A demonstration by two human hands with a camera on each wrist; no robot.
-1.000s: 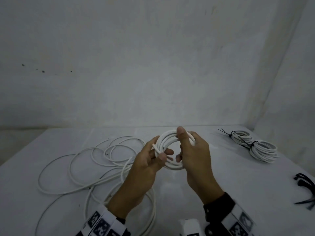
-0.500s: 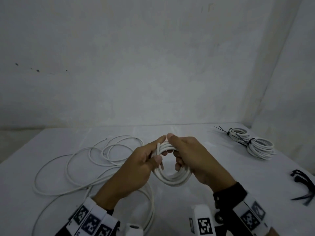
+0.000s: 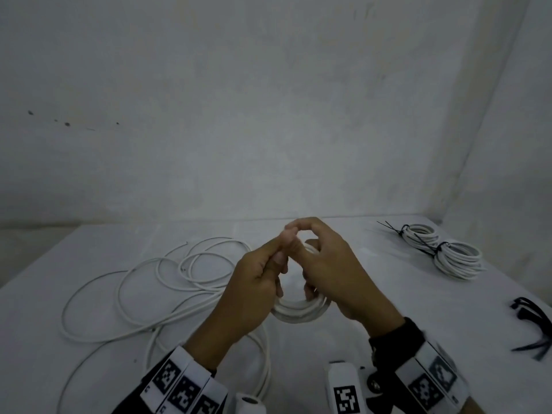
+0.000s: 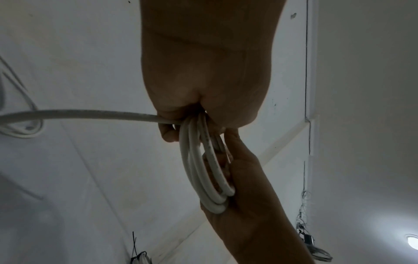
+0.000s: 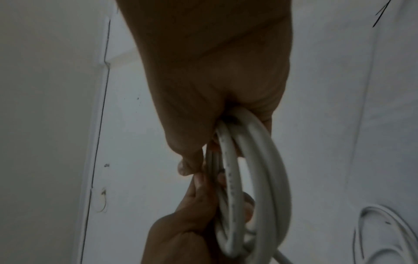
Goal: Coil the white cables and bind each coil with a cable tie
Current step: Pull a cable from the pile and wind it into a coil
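Observation:
A small coil of white cable point(image 3: 298, 312) hangs between both hands above the table point(image 3: 388, 309). My left hand point(image 3: 263, 279) grips one side of the coil point(image 4: 203, 169), fingers curled round its turns. My right hand point(image 3: 325, 264) grips the other side of the coil point(image 5: 248, 178), and the two thumbs meet above it. The loose tail of the cable point(image 4: 79, 113) runs from the left hand down to the untidy loops of white cable point(image 3: 149, 282) lying on the table at the left.
Two bound white coils point(image 3: 448, 255) with black cable ties lie at the back right of the table. Loose black cable ties point(image 3: 534, 318) lie at the right edge. A wall stands close behind the table.
The coil has tipped from upright and facing me to hanging low between the hands. Both hands have turned over it, and their fingertips have come together above it.

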